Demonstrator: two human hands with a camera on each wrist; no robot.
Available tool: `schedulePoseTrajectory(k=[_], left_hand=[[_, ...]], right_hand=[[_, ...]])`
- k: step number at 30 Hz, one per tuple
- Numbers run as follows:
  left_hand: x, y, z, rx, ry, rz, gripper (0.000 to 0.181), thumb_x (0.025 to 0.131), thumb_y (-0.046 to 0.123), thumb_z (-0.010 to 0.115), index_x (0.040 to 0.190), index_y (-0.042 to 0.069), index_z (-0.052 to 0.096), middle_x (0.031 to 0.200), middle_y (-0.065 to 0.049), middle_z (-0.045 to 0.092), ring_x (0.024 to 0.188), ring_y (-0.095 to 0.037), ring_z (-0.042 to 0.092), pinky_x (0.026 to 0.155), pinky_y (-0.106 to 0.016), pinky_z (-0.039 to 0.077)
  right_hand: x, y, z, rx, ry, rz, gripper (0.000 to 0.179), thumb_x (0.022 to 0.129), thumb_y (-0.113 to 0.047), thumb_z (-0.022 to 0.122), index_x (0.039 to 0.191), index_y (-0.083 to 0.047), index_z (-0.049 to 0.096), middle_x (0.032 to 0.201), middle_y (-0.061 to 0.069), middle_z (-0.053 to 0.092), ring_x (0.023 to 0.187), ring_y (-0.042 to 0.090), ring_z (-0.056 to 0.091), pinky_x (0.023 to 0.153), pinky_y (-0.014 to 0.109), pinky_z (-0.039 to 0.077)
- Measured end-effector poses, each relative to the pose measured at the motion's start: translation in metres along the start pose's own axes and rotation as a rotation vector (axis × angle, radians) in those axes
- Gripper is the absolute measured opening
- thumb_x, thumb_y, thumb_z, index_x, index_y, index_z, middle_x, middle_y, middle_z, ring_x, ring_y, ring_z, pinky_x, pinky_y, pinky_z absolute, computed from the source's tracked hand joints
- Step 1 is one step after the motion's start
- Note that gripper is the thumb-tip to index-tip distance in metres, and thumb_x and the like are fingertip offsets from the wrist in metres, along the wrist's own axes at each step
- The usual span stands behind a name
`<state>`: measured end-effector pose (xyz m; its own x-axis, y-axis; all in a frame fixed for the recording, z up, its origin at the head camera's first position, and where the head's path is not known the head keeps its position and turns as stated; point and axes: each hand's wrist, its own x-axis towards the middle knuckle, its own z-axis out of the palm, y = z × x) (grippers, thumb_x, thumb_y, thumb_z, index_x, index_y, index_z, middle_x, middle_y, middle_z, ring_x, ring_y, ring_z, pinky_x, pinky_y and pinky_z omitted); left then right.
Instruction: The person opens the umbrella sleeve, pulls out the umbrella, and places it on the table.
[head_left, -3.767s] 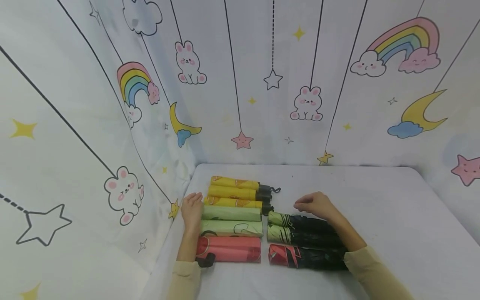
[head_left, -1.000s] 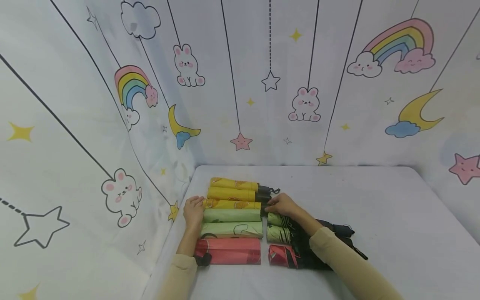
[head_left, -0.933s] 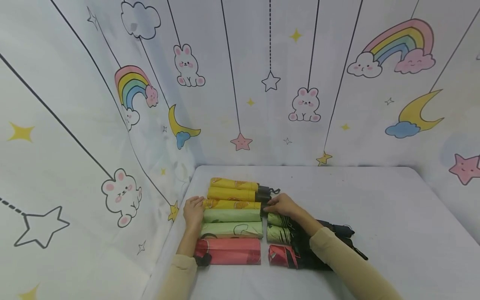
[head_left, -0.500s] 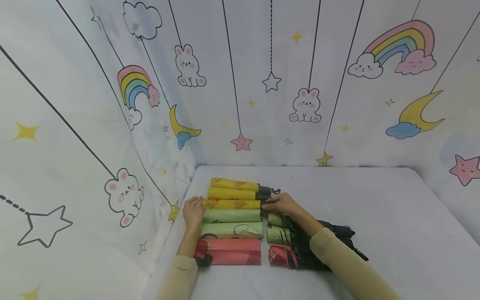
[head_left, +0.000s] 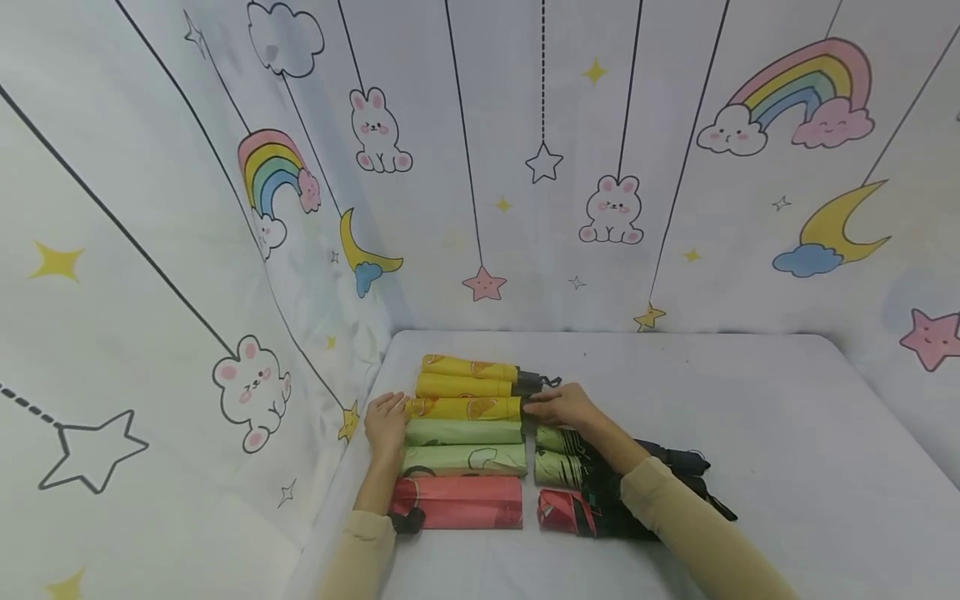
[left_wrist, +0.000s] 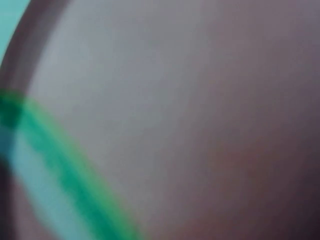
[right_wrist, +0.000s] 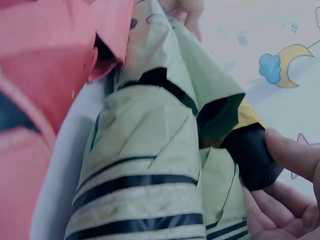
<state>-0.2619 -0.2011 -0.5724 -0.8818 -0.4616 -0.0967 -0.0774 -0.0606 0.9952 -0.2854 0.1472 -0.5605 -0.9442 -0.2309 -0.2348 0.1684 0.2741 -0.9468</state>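
Observation:
My right hand pinches the black handle end of the nearest yellow folding umbrella, thumb on one side and fingers on the other in the right wrist view. At that umbrella's other end is my left hand, its fairly straight fingers touching the end. Two more yellow umbrellas lie beyond: the middle one and the farthest one. On the near side lie two light-green umbrellas, one right against the held one and another closer to me. The left wrist view shows only a blur.
A red umbrella with a black end lies nearest me on the left. Right of it are a red-and-black umbrella and two green-and-black ones, partly under my right forearm. A white cloth covers the table; patterned curtains rise behind.
My right hand has come left from above the green-and-black umbrellas to the yellow umbrella's handle. Over the last second that umbrella has shifted slightly away from me. The left hand has barely moved.

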Motion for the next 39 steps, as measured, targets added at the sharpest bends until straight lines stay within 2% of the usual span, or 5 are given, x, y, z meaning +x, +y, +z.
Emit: schedulePoseTrajectory(k=[6, 14, 20, 26, 39], left_hand=[[0.002, -0.002, 0.001, -0.015, -0.003, -0.003, 0.050, 0.098, -0.012, 0.057, 0.146, -0.008, 0.045, 0.143, -0.025, 0.060, 0.132, -0.036, 0.060, 0.105, -0.038, 0.055], [0.002, -0.004, 0.001, -0.045, 0.003, -0.005, 0.052, 0.096, -0.014, 0.057, 0.147, -0.008, 0.043, 0.144, -0.026, 0.059, 0.132, -0.036, 0.061, 0.100, -0.033, 0.058], [0.003, -0.004, 0.001, -0.068, 0.012, -0.004, 0.053, 0.095, -0.014, 0.059, 0.146, -0.009, 0.043, 0.143, -0.026, 0.060, 0.131, -0.036, 0.062, 0.100, -0.033, 0.058], [0.002, -0.004, 0.003, -0.111, 0.024, 0.002, 0.054, 0.093, -0.017, 0.061, 0.144, -0.010, 0.043, 0.143, -0.029, 0.059, 0.130, -0.039, 0.062, 0.097, -0.032, 0.060], [-0.001, -0.003, 0.004, -0.164, 0.025, 0.002, 0.056, 0.093, -0.018, 0.060, 0.145, -0.011, 0.041, 0.144, -0.032, 0.056, 0.131, -0.043, 0.060, 0.102, -0.040, 0.057]], right_hand=[[-0.004, -0.007, 0.001, 0.113, 0.007, 0.018, 0.051, 0.087, -0.028, 0.088, 0.125, 0.002, 0.074, 0.148, 0.028, 0.055, 0.105, 0.031, 0.075, 0.089, 0.042, 0.064], [-0.006, -0.009, -0.001, 0.217, 0.011, 0.047, 0.054, 0.087, -0.022, 0.087, 0.127, 0.010, 0.068, 0.126, 0.027, 0.069, 0.100, 0.032, 0.077, 0.088, 0.044, 0.064], [-0.009, -0.010, -0.005, 0.281, 0.016, 0.063, 0.060, 0.087, -0.015, 0.087, 0.132, 0.015, 0.062, 0.130, 0.030, 0.066, 0.096, 0.032, 0.077, 0.086, 0.045, 0.065], [-0.014, -0.010, -0.009, 0.293, 0.004, 0.053, 0.065, 0.088, -0.016, 0.085, 0.139, 0.013, 0.057, 0.127, 0.028, 0.069, 0.099, 0.035, 0.077, 0.088, 0.045, 0.064], [-0.019, -0.008, -0.015, 0.328, -0.007, 0.060, 0.058, 0.090, -0.015, 0.084, 0.134, 0.014, 0.061, 0.126, 0.034, 0.066, 0.102, 0.038, 0.076, 0.089, 0.044, 0.064]])
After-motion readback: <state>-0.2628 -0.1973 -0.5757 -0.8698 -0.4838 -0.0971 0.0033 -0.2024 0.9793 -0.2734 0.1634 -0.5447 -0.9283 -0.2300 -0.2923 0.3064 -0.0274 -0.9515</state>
